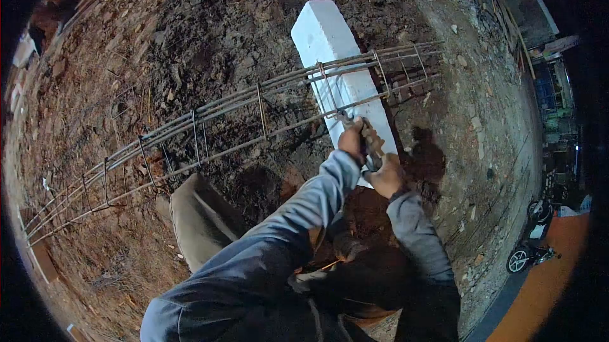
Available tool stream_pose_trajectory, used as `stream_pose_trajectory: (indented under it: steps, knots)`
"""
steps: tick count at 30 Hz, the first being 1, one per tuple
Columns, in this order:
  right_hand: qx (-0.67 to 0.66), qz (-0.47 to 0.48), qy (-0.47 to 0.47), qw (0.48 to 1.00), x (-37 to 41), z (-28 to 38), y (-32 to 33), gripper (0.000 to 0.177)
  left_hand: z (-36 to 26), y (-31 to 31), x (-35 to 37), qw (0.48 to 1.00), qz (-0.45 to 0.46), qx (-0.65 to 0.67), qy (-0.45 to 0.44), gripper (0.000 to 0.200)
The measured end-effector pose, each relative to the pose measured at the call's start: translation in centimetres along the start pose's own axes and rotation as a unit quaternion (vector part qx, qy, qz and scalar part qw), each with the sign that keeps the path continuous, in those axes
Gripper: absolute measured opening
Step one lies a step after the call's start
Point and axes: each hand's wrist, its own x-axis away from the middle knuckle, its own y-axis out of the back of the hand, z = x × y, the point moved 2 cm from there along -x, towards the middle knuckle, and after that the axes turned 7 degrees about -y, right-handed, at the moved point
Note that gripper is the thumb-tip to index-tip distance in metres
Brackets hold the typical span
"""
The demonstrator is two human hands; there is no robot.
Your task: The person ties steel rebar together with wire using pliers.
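Observation:
A long cage of steel rebar (pixel 231 99) with square stirrups (pixel 260 109) lies across a white block (pixel 327 28). Over the block, at the cage's near bar, are worn metal pincers (pixel 373 141); their head is close to a stirrup and the bar. My left hand (pixel 351 141) is closed around the pincers near the head. Lower down, my right hand (pixel 386 177) grips the handle end. The fingers partly hide the tool, and whether its jaws bite on wire cannot be made out.
Dark loose soil (pixel 209 31) and rubble surround the cage. My bent knee (pixel 200 215) is close to its near side. A motorcycle wheel (pixel 518 261) and an orange surface (pixel 552 278) show at far right. Another block (pixel 43 263) sits by the cage's left end.

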Motion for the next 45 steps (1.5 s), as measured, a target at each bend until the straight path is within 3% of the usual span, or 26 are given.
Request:
stream_pose_trajectory:
  steps: [1,2,3,5,7,8,9,11,12,14,15,16,17,20,21,23,25,27,30,34,36,39,41,43,44,45]
  knots:
    - [0.192,-0.265,0.185,0.927,1.0,0.0,-0.1,0.047,0.5,0.9,-0.7,1.000,0.011,0.018,0.010,0.033]
    - [0.274,-0.294,0.092,0.911,-0.4,-1.0,-0.3,0.032,-0.9,-5.1,2.3,0.958,-0.246,-0.115,-0.087,0.036]
    - [0.278,-0.296,0.088,0.910,-0.7,-1.0,0.4,0.032,-0.8,-4.7,1.6,0.951,-0.246,-0.167,-0.088,0.042]
    - [0.284,-0.107,0.037,0.952,-1.3,-1.1,1.0,0.039,-0.8,-4.1,1.3,0.927,-0.251,-0.266,-0.085,0.050]
    - [0.116,-0.241,0.129,0.955,-2.8,-2.9,0.4,0.031,-1.3,-3.4,2.0,0.868,-0.204,-0.445,-0.086,0.052]
    - [-0.030,-0.004,0.000,1.000,-3.9,-3.7,0.3,0.020,-0.8,-1.5,1.7,0.908,-0.191,-0.362,-0.094,0.046]
    - [-0.132,0.131,-0.101,0.977,-2.9,-2.4,0.9,0.024,-0.5,0.8,1.4,0.926,-0.200,-0.305,-0.094,0.041]
    - [-0.297,0.285,-0.191,0.891,-1.1,-1.2,0.8,0.036,-1.7,0.0,3.8,0.946,-0.147,-0.282,-0.061,0.037]
    - [-0.339,0.313,-0.189,0.867,-0.5,-0.6,0.8,0.043,-1.7,1.4,3.3,0.972,-0.104,-0.211,-0.013,0.035]
    - [-0.416,0.379,-0.129,0.817,-0.9,-2.0,-0.6,0.050,-1.9,2.6,1.9,0.964,-0.116,-0.240,-0.008,0.034]
    - [-0.413,0.381,-0.129,0.817,-0.5,-1.2,-0.5,0.050,-2.2,2.9,1.6,0.953,-0.132,-0.272,0.004,0.034]
    - [-0.378,0.301,-0.114,0.868,0.3,-0.1,-0.2,0.039,-2.7,2.0,2.4,0.914,-0.166,-0.369,-0.015,0.037]
    - [-0.337,0.215,-0.095,0.911,0.8,0.5,0.2,0.033,-3.5,1.1,3.4,0.915,-0.167,-0.367,-0.015,0.037]
    - [-0.283,0.191,-0.118,0.932,-1.0,-1.4,-0.5,0.026,-5.9,-1.1,5.3,0.863,-0.082,-0.497,0.030,0.048]
    - [-0.267,0.201,-0.098,0.937,-1.2,-1.8,-0.6,0.027,-5.2,1.0,4.2,0.901,-0.073,-0.426,0.037,0.055]
    - [-0.235,0.220,-0.056,0.945,-1.4,-2.6,-0.7,0.030,-6.2,1.8,3.8,0.868,-0.063,-0.488,0.069,0.055]
    - [-0.323,0.263,-0.102,0.903,0.0,-1.1,-0.6,0.034,-7.4,0.4,5.1,0.870,-0.078,-0.478,0.098,0.053]
    - [-0.359,0.279,-0.121,0.882,0.4,-0.5,-0.8,0.036,-7.7,3.7,3.6,0.869,-0.100,-0.475,0.093,0.046]
    - [-0.307,0.308,-0.137,0.890,0.1,-0.9,-1.6,0.041,-9.4,2.0,5.6,0.738,-0.054,-0.665,-0.106,0.043]
    - [-0.301,0.278,-0.136,0.902,1.0,0.0,-0.8,0.037,-10.2,-0.9,7.3,0.666,-0.070,-0.730,-0.140,0.043]
    - [-0.293,0.271,-0.141,0.906,0.8,-0.6,-0.4,0.042,-10.4,-1.1,7.3,0.488,-0.110,-0.846,-0.185,0.042]
    - [-0.307,0.225,-0.120,0.917,0.9,-1.2,-0.6,0.045,-9.8,-2.1,7.9,0.538,-0.138,-0.801,-0.224,0.046]
    - [-0.293,0.231,-0.142,0.917,0.6,-2.8,-0.6,0.047,-8.3,-1.8,6.9,0.565,-0.079,-0.782,-0.250,0.044]
    - [-0.278,0.233,-0.161,0.918,0.8,-3.7,0.1,0.049,-7.1,-1.7,6.1,0.703,-0.100,-0.689,-0.146,0.038]
    - [-0.242,0.214,-0.158,0.933,1.4,-3.8,0.8,0.045,-6.0,0.0,4.8,0.756,-0.095,-0.643,-0.080,0.048]
    - [-0.206,0.195,-0.155,0.946,2.0,-3.7,1.6,0.041,-5.3,1.6,3.4,0.731,-0.050,-0.679,-0.050,0.046]
